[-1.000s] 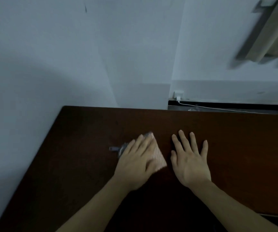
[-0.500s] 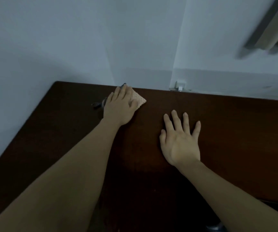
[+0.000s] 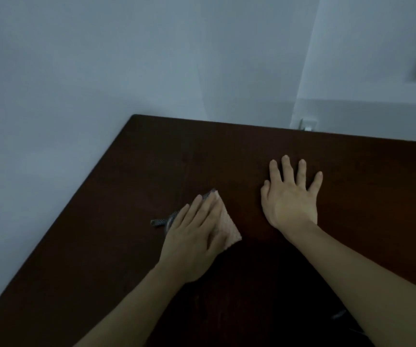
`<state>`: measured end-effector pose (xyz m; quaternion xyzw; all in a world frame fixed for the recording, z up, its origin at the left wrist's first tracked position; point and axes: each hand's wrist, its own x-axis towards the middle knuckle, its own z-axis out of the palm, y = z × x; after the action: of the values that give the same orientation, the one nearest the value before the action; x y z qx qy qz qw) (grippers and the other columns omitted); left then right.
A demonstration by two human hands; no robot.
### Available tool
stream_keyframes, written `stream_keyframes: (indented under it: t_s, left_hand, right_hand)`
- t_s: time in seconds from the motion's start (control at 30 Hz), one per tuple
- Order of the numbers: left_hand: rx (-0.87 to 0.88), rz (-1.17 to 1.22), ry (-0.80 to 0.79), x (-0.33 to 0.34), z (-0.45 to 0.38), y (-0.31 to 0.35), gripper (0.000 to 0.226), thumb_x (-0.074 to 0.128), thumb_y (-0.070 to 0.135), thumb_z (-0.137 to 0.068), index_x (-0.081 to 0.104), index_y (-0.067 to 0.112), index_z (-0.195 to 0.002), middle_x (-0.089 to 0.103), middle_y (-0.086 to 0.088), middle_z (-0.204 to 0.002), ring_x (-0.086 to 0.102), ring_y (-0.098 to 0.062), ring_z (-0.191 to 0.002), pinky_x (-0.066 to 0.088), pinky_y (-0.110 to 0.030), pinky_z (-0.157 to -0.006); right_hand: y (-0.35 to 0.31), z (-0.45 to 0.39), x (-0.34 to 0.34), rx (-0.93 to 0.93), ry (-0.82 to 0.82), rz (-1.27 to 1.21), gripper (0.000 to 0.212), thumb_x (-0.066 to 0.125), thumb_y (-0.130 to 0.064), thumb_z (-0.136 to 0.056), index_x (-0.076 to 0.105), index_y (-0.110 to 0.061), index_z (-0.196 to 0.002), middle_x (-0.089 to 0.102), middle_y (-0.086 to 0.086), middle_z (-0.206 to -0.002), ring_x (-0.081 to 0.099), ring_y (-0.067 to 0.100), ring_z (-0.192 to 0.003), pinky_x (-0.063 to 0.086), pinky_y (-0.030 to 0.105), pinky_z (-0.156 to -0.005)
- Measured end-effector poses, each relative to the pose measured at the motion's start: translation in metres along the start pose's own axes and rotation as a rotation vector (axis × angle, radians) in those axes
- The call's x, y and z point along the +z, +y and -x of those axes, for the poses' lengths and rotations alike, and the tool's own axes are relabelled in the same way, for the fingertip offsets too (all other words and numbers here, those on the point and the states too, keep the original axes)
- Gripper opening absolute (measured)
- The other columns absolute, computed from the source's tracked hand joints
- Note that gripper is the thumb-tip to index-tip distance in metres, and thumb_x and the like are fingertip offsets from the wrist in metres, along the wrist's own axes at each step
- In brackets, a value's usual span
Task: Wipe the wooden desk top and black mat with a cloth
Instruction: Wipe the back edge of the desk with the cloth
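Desk (image 3: 352,171): dark brown wooden top, set into a room corner; its far left corner lies against the pale walls, its left edge runs down toward me, its far edge runs off to the right.

Cloth (image 3: 228,227): folded, pinkish on the exposed upper face, with a grey edge showing at its far tip and a grey tail sticking out toward the desk's left edge. It lies flat on the wood, about midway between the far edge and the near side, left of centre.

My left hand (image 3: 194,242): palm down on the cloth, fingers straight and held close together, pointing toward the far edge, pressing the cloth to the desk. The cloth's right part and near right corner show beyond my fingers.

My right hand (image 3: 290,199): flat on bare wood just to the right of the cloth, not touching it, fingers spread wide and pointing toward the far edge, holding nothing.

Forearms: both bare, reaching in from the near side.

White plug or socket (image 3: 307,124): on the wall just behind the far edge; too small to tell which.

Black mat: I cannot make it out; the near side of the desk between my arms is very dark.
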<state>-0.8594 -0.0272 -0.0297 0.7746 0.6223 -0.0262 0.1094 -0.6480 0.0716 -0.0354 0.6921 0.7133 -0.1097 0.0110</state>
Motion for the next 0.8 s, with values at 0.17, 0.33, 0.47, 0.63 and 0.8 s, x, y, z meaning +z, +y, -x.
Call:
stream_keyframes:
  t_s: [0.17, 0.33, 0.47, 0.63, 0.8]
  left_hand:
    - [-0.166, 0.029, 0.085, -0.007, -0.071, -0.023, 0.063, 0.014, 0.052, -0.105, -0.004, 0.027, -0.161, -0.01, 0.008, -0.168, -0.009, -0.014, -0.154, -0.003, -0.033, -0.122]
    - [-0.271, 0.034, 0.083, -0.013, -0.128, -0.038, 0.064, 0.011, 0.052, -0.105, -0.003, 0.025, -0.161, -0.008, 0.004, -0.169, -0.007, -0.016, -0.155, -0.004, -0.036, -0.122]
    - [-0.127, 0.043, 0.072, -0.01, -0.08, -0.019, 0.063, 0.014, 0.049, -0.106, -0.003, 0.024, -0.161, -0.008, 0.004, -0.169, -0.007, -0.017, -0.155, -0.002, -0.037, -0.123]
    - [0.139, -0.002, -0.05, -0.009, 0.002, -0.022, 0.062, 0.01, 0.056, -0.105, -0.013, 0.033, -0.158, -0.025, 0.016, -0.163, -0.028, -0.004, -0.148, -0.008, -0.033, -0.125]
    - [0.154, -0.026, -0.04, -0.017, -0.022, -0.057, 0.063, 0.017, 0.056, -0.106, -0.011, 0.034, -0.159, -0.021, 0.016, -0.164, -0.024, -0.005, -0.15, -0.005, -0.033, -0.125]
  right_hand:
    - [0.002, -0.001, 0.002, -0.006, 0.017, -0.001, 0.061, 0.014, -0.043, -0.106, 0.005, -0.023, -0.163, -0.002, 0.006, -0.17, -0.008, 0.038, -0.155, -0.002, 0.066, -0.121]
    - [0.003, 0.0, 0.003, -0.02, 0.023, 0.005, 0.06, 0.014, -0.042, -0.107, 0.004, -0.023, -0.163, -0.002, 0.006, -0.17, -0.009, 0.037, -0.155, -0.002, 0.064, -0.121]
    - [0.003, 0.001, 0.002, -0.027, 0.024, -0.004, 0.06, 0.015, -0.042, -0.107, 0.007, -0.023, -0.163, 0.0, 0.006, -0.17, -0.007, 0.037, -0.155, -0.002, 0.064, -0.122]
    - [0.0, 0.003, -0.002, -0.036, 0.004, 0.003, 0.059, 0.015, -0.042, -0.107, 0.009, -0.023, -0.163, 0.002, 0.006, -0.171, -0.005, 0.035, -0.156, 0.001, 0.063, -0.122]
    - [0.001, 0.004, -0.003, -0.023, 0.009, 0.019, 0.06, 0.014, -0.041, -0.106, 0.009, -0.022, -0.163, 0.003, 0.006, -0.17, -0.004, 0.033, -0.156, 0.001, 0.061, -0.123]
